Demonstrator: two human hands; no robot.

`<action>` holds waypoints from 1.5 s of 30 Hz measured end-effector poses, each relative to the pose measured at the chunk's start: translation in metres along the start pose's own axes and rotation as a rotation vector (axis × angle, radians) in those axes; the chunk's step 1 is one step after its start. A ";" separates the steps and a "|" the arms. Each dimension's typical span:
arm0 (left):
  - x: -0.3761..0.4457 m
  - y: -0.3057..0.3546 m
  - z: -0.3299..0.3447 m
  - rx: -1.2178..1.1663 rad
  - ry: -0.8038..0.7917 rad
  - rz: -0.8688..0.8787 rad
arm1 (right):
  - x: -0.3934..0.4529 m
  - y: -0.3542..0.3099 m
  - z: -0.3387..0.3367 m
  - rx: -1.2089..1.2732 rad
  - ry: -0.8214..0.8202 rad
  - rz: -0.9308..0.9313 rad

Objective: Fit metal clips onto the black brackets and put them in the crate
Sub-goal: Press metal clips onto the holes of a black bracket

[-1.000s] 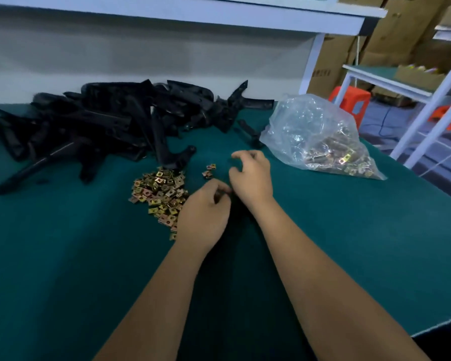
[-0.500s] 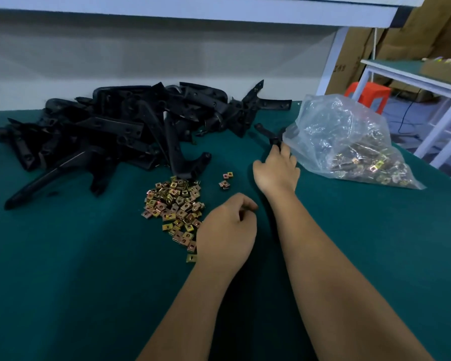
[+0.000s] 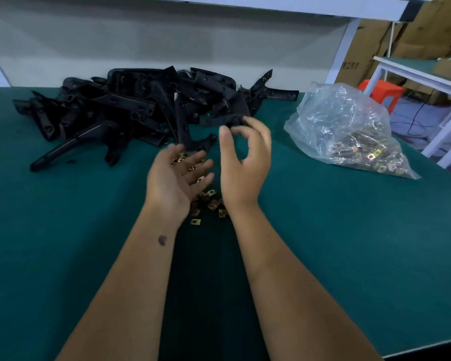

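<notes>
Half a second ago the left hand (image 3: 179,178) was a loose fist, knuckles up, beside the clip pile; now it is turned palm up above the metal clips (image 3: 208,201), fingers (image 3: 201,166) spread and relaxed, a few clips lying across them. The right hand (image 3: 244,162), which had been reaching flat toward a bracket near the bag, is now lifted, thumb and curled fingers pinching a black bracket (image 3: 228,120), blurred by motion. On the green counter (image 3: 63,243), the heap of black brackets (image 3: 130,110) lies far left, the clear bag of clips (image 3: 349,136) far right.
</notes>
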State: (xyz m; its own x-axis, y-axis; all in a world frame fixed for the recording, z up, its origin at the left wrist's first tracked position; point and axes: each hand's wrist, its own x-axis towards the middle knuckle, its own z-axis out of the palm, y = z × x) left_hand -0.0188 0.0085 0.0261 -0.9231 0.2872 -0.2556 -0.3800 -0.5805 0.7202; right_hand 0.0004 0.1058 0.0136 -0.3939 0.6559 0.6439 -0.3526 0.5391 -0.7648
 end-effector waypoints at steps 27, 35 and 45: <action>0.002 0.006 -0.021 0.524 -0.203 0.253 | 0.005 0.007 -0.005 0.504 -0.265 0.602; 0.014 0.015 -0.028 -0.105 -0.024 0.146 | 0.006 0.013 -0.015 -0.276 -0.611 0.405; 0.019 0.011 -0.026 -0.096 -0.053 0.065 | 0.000 0.018 -0.008 -0.482 -0.741 0.165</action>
State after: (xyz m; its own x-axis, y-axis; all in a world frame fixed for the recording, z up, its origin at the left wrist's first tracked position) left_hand -0.0423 -0.0126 0.0122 -0.9426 0.2852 -0.1737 -0.3255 -0.6690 0.6682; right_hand 0.0013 0.1197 -0.0004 -0.9135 0.3250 0.2448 0.0851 0.7409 -0.6662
